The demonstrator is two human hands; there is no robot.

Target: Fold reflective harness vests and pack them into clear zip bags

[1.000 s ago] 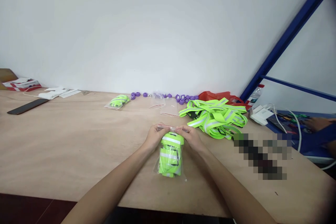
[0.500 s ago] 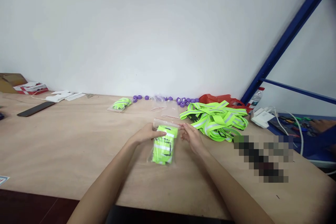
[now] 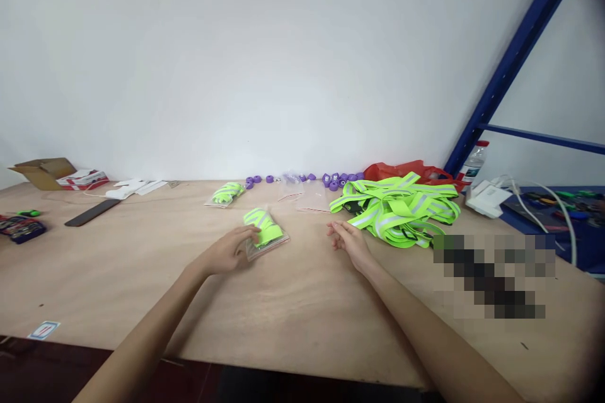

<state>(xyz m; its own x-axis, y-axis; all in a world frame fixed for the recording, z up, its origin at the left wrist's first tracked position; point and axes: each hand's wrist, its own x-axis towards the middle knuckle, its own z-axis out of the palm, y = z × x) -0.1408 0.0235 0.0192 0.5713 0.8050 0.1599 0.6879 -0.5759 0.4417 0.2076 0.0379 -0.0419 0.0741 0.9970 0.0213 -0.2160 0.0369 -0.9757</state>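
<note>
My left hand [image 3: 230,250] grips the left edge of a clear zip bag [image 3: 267,253] with a folded neon-green reflective strap [image 3: 269,231] inside. The bag lies tilted, low over or on the table; I cannot tell which. My right hand [image 3: 348,244] is apart from it, fingers loosely bent and nothing visible in them. Just beyond that hand is a tangled pile of neon-green reflective straps [image 3: 401,211] with black buckles. A second filled bag [image 3: 227,193] lies farther back on the left.
Purple round pieces [image 3: 334,181] line the wall beside flat clear bags [image 3: 312,200]. A red plastic bag [image 3: 392,171] sits behind the straps. On the right are a bottle [image 3: 474,164], white adapter [image 3: 489,198] and blue frame [image 3: 510,69]; on the left, a dark flat bar [image 3: 92,212] and cardboard box [image 3: 50,171].
My left hand has carried the filled bag left, turning its zip end toward me. My right hand has come away from the bag's zip edge. The view has shifted slightly.
</note>
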